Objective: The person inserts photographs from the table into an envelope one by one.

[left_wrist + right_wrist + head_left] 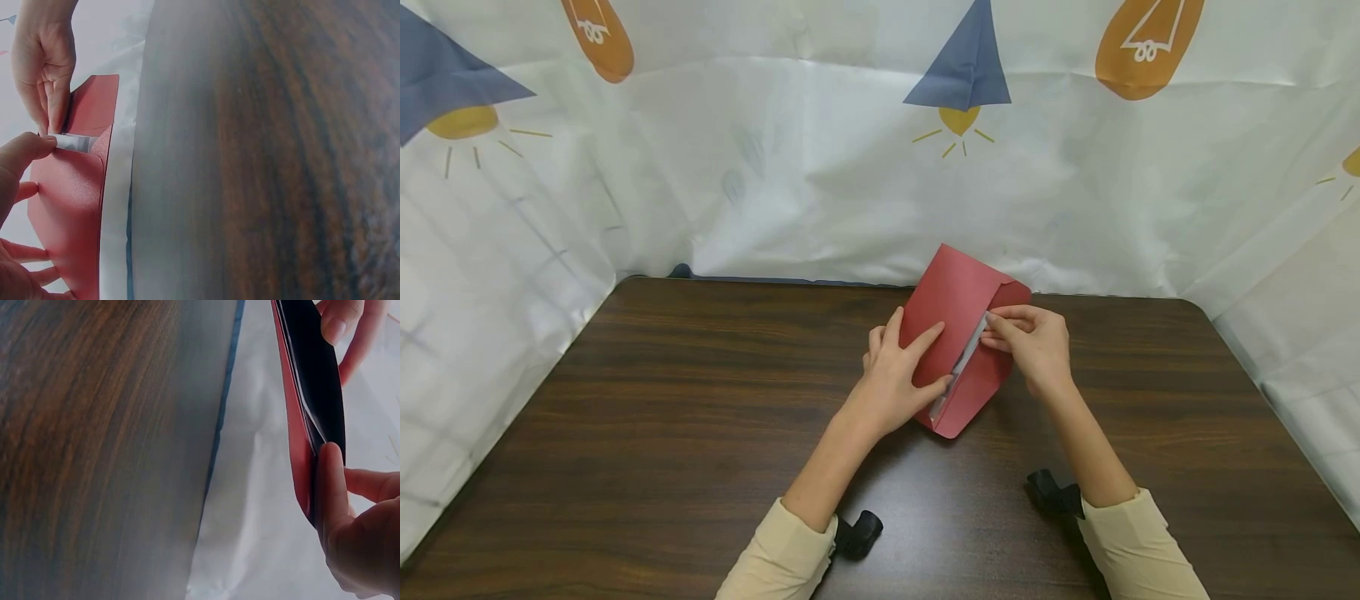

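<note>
A red envelope-style folder [951, 292] is tilted over the far side of the table, its slit-like mouth facing the right hand. Inside the mouth shows a strip of white paper [972, 343]. My left hand [891, 379] grips the folder's left part with fingers spread, its thumb at the mouth. With thumb and fingertips my right hand [1037, 342] pinches the upper end of the paper at the opening. Seen by the right wrist camera, thin pale edges lie between the folder's dark-looking panel [312, 356] and its red flap [298, 444]. Most of the paper is hidden inside.
A dark wood-grain table [700, 400] lies under both forearms. A white curtain [790, 175] printed with lamps and bulbs hangs behind the table and at its sides. Black wrist camera mounts [859, 535] sit by the cream sleeves [790, 546].
</note>
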{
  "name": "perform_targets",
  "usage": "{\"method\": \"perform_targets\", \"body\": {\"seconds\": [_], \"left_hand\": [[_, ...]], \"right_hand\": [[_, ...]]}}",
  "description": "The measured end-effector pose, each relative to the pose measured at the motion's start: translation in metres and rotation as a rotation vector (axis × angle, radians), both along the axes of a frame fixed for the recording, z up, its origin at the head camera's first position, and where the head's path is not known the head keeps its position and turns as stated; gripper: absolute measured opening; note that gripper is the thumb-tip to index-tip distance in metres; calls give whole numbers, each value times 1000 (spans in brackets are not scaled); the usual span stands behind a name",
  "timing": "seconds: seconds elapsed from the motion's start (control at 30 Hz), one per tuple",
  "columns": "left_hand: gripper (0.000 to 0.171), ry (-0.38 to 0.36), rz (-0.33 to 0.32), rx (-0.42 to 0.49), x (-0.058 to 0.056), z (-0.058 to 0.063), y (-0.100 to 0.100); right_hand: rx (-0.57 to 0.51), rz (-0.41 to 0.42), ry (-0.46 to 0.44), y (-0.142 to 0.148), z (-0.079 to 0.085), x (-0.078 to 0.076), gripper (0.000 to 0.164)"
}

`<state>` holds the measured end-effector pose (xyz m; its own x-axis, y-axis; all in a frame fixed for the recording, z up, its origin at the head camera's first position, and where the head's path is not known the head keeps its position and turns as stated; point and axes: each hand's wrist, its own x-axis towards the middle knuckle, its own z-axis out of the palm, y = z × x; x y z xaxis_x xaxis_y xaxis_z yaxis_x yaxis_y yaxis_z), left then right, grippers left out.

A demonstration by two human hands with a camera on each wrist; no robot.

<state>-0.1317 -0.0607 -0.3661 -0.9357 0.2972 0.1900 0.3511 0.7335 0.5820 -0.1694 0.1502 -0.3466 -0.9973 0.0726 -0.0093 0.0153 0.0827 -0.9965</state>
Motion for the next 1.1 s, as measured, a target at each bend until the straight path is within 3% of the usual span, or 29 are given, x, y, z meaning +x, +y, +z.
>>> {"method": "perform_targets", "body": {"seconds": [0.4,0.7,1.1], "left_hand": [[67,-14,2,13,1,1,0],[68,-73,29,-21,0,2,-2],[67,-156,36,-72,-2,-3,-5]], "right_hand": [[-8,2,2,-1,0,1,33],[-5,39,10,1,0,0,33],[-33,11,-31,5,-2,-4,35]]}}
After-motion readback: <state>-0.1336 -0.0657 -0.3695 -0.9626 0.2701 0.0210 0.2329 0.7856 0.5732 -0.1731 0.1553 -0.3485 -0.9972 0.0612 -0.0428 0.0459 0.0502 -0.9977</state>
